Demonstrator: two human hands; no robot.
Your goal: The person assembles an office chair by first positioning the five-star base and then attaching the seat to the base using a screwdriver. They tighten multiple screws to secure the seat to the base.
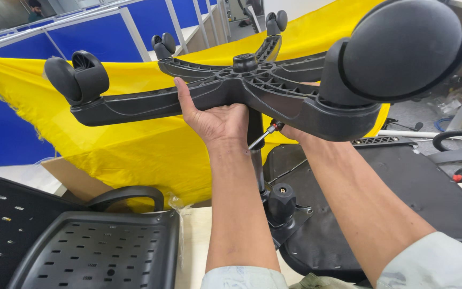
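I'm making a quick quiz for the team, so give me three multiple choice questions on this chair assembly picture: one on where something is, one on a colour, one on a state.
1. Where is the chair base?
A. Flat on the floor
B. Held up on the metal post, wheels upward
C. Inside a box

2. What colour is the cloth behind the base?
A. Yellow
B. Green
C. White

3. What is the left hand doing?
A. Hanging free
B. Holding a cup
C. Gripping a base arm from below

Answers:
1 B, the base sits atop the post with its wheels above the arms.
2 A, the draped cloth is bright yellow.
3 C, the fingers wrap under the arm, thumb up.
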